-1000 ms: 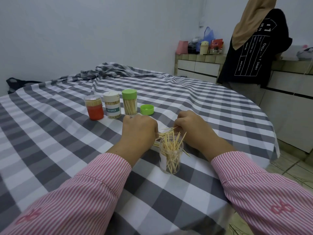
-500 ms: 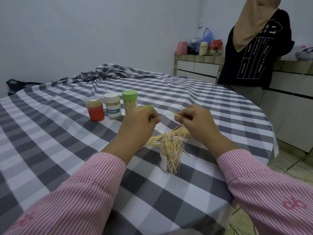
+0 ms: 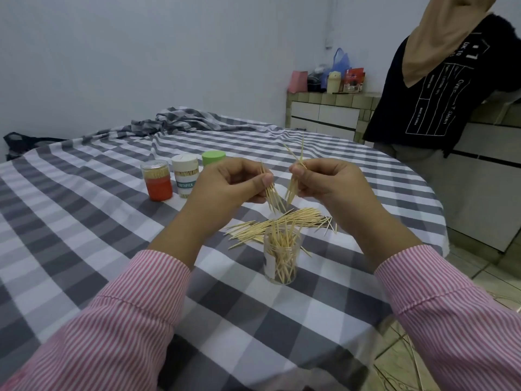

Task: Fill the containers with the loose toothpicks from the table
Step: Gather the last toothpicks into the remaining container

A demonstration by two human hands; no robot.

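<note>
My left hand (image 3: 225, 186) pinches a small bundle of toothpicks (image 3: 272, 194), raised above the table. My right hand (image 3: 327, 183) pinches a second bundle of toothpicks (image 3: 293, 182) close beside it, tips pointing down and up. Below them a pile of loose toothpicks (image 3: 284, 222) lies on the checked cloth. In front of the pile stands an open clear container (image 3: 280, 258), partly filled with upright toothpicks. Three capped containers stand behind my left hand: a red one (image 3: 157, 180), a white one (image 3: 185, 176) and a green-lidded one (image 3: 213, 158), mostly hidden.
The round table with the grey checked cloth (image 3: 84, 210) drops off at the right, near my right sleeve. A person in a black shirt (image 3: 439, 88) stands at the tiled counter (image 3: 332, 108) beyond the table. Bunched cloth (image 3: 180, 121) lies at the far side.
Both hands rose from the pile on the cloth, each lifting a bundle of toothpicks. The green lid lying on the table is now hidden behind my left hand.
</note>
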